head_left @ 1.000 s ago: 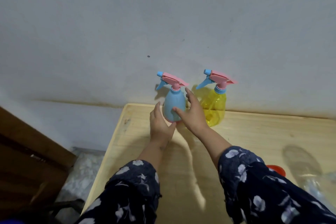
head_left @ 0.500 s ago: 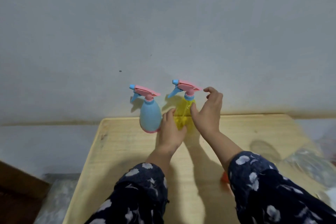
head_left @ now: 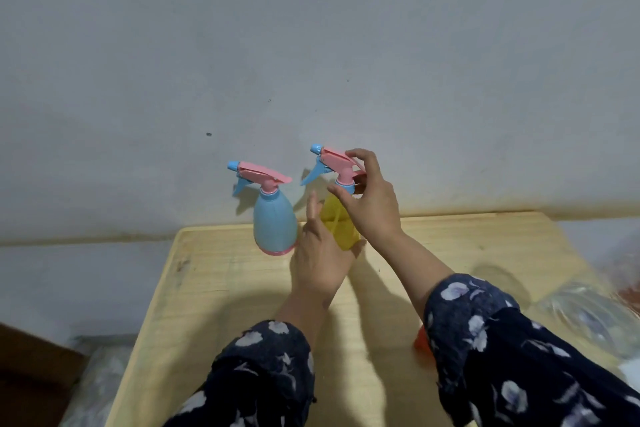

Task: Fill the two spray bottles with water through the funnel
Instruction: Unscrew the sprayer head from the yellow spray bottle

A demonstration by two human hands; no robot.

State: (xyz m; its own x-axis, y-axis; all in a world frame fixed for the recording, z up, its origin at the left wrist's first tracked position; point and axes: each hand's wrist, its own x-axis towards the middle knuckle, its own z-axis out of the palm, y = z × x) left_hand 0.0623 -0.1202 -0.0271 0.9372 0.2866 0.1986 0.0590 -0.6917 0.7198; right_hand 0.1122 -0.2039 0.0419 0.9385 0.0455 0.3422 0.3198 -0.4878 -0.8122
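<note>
Your left hand (head_left: 320, 260) grips the translucent yellow plastic spray bottle (head_left: 341, 229) at the wooden table's (head_left: 214, 288) far edge; your right hand (head_left: 372, 199) pinches its pink trigger head (head_left: 336, 161).

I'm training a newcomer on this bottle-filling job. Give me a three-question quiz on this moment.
1. True or false: the right hand grips the pink trigger head of the translucent yellow spray bottle.
2. Which bottle does neither hand touch? A) opaque light-blue spray bottle B) the yellow one
3. Fill in: the left hand holds the yellow bottle's ____.

Key: 1 true; 2 A; 3 body.
</note>
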